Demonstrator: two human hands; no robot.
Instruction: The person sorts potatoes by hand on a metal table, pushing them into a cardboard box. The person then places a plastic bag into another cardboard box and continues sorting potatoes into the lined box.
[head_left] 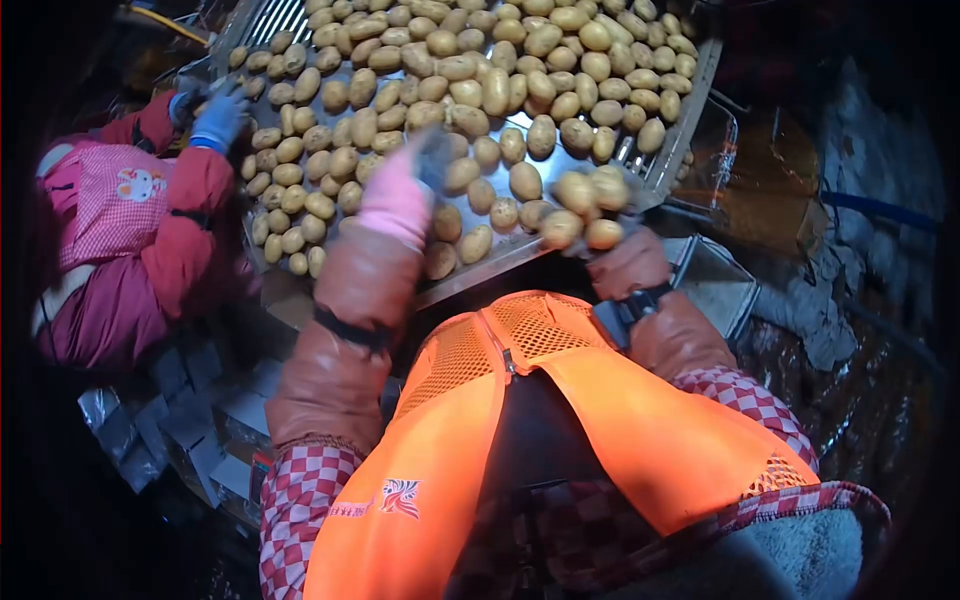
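Table (700,105) at 12 o'clock. L hand (432,160) approx. 11, over spuds (495,92), blurred; can't tell fingers' state. R hand (630,222) approx. 2, fingers holding spuds to their 10. Qty: 1 table, 2 hands, 4 spuds held.

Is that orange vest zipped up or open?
Partly open: the orange vest is joined above its zip pull but spreads apart below, showing dark clothing between.
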